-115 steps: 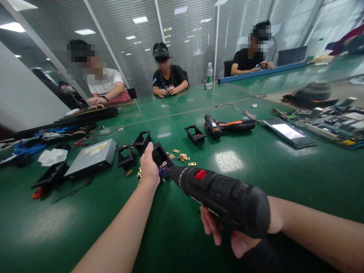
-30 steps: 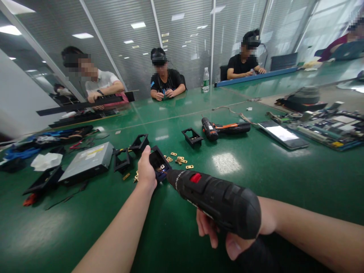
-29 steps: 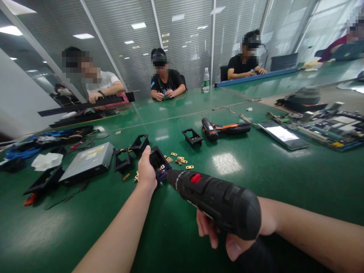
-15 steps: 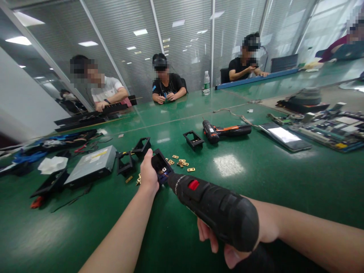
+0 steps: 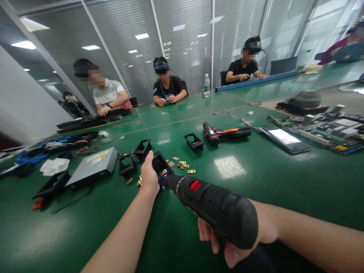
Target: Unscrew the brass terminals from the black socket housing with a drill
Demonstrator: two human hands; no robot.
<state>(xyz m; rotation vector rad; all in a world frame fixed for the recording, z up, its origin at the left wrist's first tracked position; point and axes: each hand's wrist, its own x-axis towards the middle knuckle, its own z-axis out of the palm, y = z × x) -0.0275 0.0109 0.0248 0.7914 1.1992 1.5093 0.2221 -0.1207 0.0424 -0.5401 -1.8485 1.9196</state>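
Note:
My left hand (image 5: 149,175) is closed on the left side of a black rectangular plastic frame (image 5: 160,161), tilted on the green table. Inside the frame a small shiny metal part shows. My right hand (image 5: 212,235) grips a black cordless drill (image 5: 216,206) with a red switch on top, its nose pointing into the frame. The drill's body hides most of that hand and the handle, and the tip of the bit is hard to make out. Small brass plates (image 5: 182,165) lie scattered just beyond the frame, and others sit beside my left hand.
More black frames (image 5: 126,165) stand left of my hand, and one (image 5: 193,142) farther off. A second drill (image 5: 227,132), a phone (image 5: 284,138) and circuit boards (image 5: 335,129) lie to the right. A grey disc drive (image 5: 92,167) is at left. Several people sit across the table (image 5: 284,189).
The whole view has shifted slightly. My hands, the frame and the drill keep nearly the same positions to one another. Across the table, the person at right has lowered a hand.

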